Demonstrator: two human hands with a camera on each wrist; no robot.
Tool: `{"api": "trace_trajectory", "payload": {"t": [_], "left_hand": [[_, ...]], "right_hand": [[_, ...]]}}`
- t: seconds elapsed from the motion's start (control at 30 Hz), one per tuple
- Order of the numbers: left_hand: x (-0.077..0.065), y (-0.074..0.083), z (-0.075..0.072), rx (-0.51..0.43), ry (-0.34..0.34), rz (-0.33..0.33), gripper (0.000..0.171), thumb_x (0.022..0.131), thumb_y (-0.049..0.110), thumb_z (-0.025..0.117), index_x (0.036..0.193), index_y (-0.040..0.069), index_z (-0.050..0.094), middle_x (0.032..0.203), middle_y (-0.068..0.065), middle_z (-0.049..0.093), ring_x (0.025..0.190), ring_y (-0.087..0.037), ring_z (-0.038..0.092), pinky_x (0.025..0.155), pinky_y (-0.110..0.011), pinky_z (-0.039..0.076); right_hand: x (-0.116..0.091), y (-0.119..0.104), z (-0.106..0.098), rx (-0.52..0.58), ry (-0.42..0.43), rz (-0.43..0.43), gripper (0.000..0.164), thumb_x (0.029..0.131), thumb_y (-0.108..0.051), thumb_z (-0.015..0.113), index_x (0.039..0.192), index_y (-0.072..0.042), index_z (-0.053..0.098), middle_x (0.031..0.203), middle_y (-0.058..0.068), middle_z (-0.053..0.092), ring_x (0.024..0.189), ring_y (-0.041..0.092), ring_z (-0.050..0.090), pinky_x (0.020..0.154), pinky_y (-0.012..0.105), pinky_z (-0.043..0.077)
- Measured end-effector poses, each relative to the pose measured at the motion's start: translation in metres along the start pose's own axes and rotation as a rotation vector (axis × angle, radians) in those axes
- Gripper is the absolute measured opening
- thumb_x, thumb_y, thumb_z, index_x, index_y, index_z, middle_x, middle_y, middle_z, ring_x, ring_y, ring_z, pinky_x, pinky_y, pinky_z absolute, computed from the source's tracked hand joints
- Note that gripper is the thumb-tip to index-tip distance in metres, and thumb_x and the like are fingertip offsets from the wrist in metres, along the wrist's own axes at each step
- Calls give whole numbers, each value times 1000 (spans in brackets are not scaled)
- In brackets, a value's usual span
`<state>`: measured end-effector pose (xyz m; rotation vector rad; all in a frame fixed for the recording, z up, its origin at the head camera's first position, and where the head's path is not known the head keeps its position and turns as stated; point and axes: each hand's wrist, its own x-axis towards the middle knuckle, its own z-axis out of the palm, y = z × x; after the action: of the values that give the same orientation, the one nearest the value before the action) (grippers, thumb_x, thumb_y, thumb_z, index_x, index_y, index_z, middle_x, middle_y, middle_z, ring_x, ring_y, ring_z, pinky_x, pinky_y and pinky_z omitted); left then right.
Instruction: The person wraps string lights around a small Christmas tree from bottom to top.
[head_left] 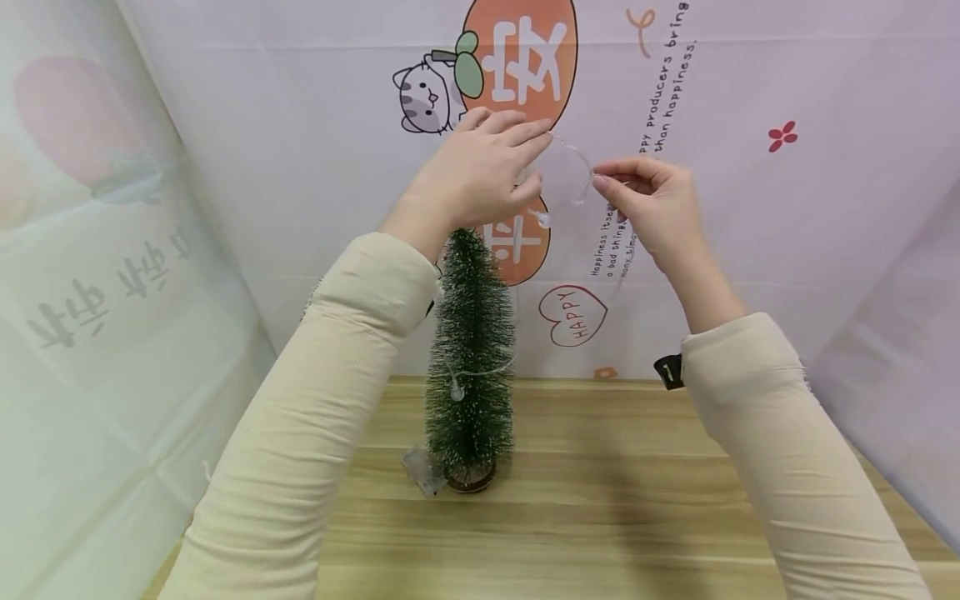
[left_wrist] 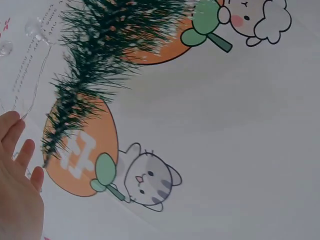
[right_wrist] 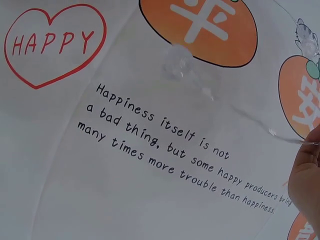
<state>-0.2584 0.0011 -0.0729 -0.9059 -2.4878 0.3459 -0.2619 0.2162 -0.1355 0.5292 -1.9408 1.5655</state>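
A small green artificial Christmas tree, frosted at its needle tips, stands upright on a round brown base. A thin clear string light crosses its lower half, with a clear bulb hanging in front. My right hand pinches the wire between thumb and fingertips, to the right of the treetop. From there the wire arcs left to my left hand, whose fingers are extended above the treetop, thumb apart. In the left wrist view, the wire runs at the fingertips. Another clear bulb dangles in the right wrist view.
A clear plastic box lies on the wood-grain table beside the tree base. Behind hangs a white cloth backdrop with cartoon prints and lettering. More white cloth encloses the left side.
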Motion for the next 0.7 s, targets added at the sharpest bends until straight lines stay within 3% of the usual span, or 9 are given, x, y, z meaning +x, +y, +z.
{"api": "trace_trajectory", "payload": {"t": [0.33, 0.7], "left_hand": [[-9, -12, 5, -9, -12, -32, 60, 100, 47, 24, 154, 19, 19, 162, 2, 14, 150, -22, 12, 123, -44, 8], [-24, -31, 12, -70, -15, -68, 66, 99, 55, 20, 154, 20, 13, 162, 4, 8, 151, -22, 9, 124, -45, 4]], "right_hand": [[-2, -3, 14, -107, -15, -17, 11, 84, -12, 72, 94, -10, 74, 72, -18, 66, 56, 4, 55, 54, 13, 46], [-9, -3, 29, -310, -61, -54, 26, 89, -21, 68, 105, -1, 70, 74, -22, 59, 51, 1, 44, 49, 15, 37]]}}
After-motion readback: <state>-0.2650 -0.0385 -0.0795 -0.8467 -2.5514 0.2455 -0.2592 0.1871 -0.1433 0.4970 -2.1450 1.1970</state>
